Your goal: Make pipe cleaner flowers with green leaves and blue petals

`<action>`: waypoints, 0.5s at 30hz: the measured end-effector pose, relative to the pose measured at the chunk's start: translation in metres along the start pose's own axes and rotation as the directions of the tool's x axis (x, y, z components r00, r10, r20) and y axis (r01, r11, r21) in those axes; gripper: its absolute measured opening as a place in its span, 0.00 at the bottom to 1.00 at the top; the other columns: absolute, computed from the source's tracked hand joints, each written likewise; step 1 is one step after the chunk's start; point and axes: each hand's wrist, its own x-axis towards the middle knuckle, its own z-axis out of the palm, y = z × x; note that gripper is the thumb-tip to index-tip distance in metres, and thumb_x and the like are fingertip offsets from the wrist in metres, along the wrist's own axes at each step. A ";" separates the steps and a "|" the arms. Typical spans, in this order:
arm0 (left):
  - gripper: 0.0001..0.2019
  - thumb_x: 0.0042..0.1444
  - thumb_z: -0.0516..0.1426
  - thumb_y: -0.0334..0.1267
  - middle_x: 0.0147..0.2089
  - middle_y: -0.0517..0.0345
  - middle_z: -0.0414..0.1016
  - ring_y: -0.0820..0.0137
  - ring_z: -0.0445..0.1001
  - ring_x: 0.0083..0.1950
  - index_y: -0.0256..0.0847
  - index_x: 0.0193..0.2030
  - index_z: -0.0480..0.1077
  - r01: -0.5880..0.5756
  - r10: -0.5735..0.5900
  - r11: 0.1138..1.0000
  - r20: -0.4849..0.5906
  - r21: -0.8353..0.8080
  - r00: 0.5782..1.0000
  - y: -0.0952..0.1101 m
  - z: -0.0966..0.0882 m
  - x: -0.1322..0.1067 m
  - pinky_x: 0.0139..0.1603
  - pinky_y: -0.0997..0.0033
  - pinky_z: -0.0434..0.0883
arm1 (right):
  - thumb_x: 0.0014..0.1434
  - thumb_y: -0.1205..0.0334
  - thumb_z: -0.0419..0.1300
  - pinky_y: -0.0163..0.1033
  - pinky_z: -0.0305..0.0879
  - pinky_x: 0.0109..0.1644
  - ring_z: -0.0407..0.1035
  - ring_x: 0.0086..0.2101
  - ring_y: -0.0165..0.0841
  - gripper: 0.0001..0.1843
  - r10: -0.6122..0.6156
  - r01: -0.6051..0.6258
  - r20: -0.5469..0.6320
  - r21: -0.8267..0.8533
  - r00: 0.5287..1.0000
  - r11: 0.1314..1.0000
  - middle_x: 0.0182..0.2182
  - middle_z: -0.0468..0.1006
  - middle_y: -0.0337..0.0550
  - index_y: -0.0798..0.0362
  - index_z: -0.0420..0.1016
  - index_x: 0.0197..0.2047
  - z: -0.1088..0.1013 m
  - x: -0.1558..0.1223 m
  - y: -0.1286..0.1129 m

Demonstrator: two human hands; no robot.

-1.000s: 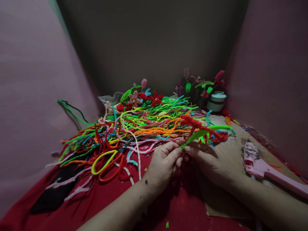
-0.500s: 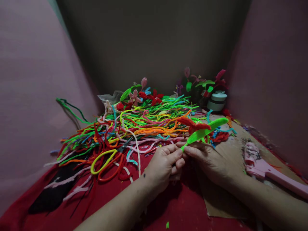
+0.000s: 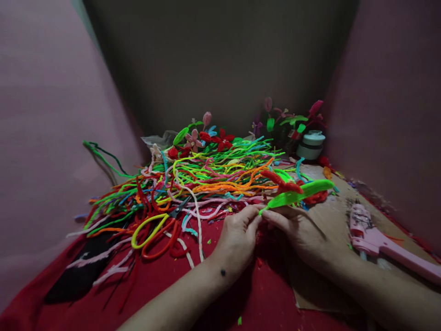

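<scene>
Between my hands is a bright green pipe-cleaner leaf [image 3: 292,196], its long blade tilting up to the right. My left hand [image 3: 241,232] pinches the leaf's narrow lower end, fingers curled. On the right side of that same end, my right hand [image 3: 292,230] grips with thumb and fingers. A thin dark stem shows behind the right hand. Just beyond the leaf sits a red pipe-cleaner flower [image 3: 284,185], partly covered by it; I cannot tell whether the two are joined.
A heap of many-coloured pipe cleaners [image 3: 220,177] spreads behind my hands. Scissors [image 3: 155,234] with yellow and red handles lie left. A pink glue gun [image 3: 382,243] rests on cardboard [image 3: 320,292] at right. Finished flowers [image 3: 206,138] and a pale green jar [image 3: 311,145] stand at the back.
The green leaf has swung lower and to the right. My left wrist has turned and its fingers have drawn in closer, while my right hand has hardly moved.
</scene>
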 end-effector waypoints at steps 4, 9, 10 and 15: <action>0.09 0.55 0.51 0.35 0.30 0.61 0.69 0.75 0.64 0.32 0.39 0.33 0.72 0.050 -0.041 0.984 0.056 -0.171 0.998 0.006 -0.001 -0.001 0.35 0.78 0.62 | 0.56 0.58 0.57 0.46 0.59 0.52 0.66 0.46 0.40 0.12 -0.034 0.035 0.057 -0.013 0.998 0.999 0.42 0.77 0.41 0.45 0.77 0.43 -0.003 -0.002 -0.002; 0.09 0.57 0.51 0.36 0.28 0.62 0.66 0.78 0.59 0.27 0.38 0.34 0.71 0.013 -0.006 0.989 0.043 -0.149 0.999 0.007 0.001 -0.007 0.29 0.80 0.59 | 0.54 0.57 0.59 0.46 0.58 0.55 0.66 0.47 0.39 0.13 0.040 -0.043 0.054 0.056 0.998 0.997 0.43 0.77 0.40 0.44 0.77 0.43 -0.002 -0.005 -0.010; 0.08 0.57 0.51 0.35 0.28 0.62 0.66 0.78 0.60 0.27 0.38 0.34 0.70 -0.022 0.026 0.993 0.029 -0.116 0.999 0.006 0.002 -0.008 0.30 0.80 0.60 | 0.54 0.57 0.59 0.46 0.58 0.55 0.67 0.47 0.39 0.13 0.050 -0.053 0.038 0.082 0.998 0.995 0.43 0.77 0.40 0.44 0.77 0.43 -0.001 -0.005 -0.011; 0.08 0.58 0.50 0.33 0.27 0.62 0.65 0.77 0.61 0.28 0.36 0.32 0.68 -0.193 0.199 0.972 -0.036 0.133 0.979 0.002 0.005 -0.009 0.32 0.79 0.60 | 0.52 0.56 0.60 0.47 0.62 0.50 0.70 0.42 0.40 0.14 0.058 -0.077 0.058 0.412 0.997 0.908 0.41 0.79 0.44 0.48 0.78 0.42 0.009 -0.006 -0.007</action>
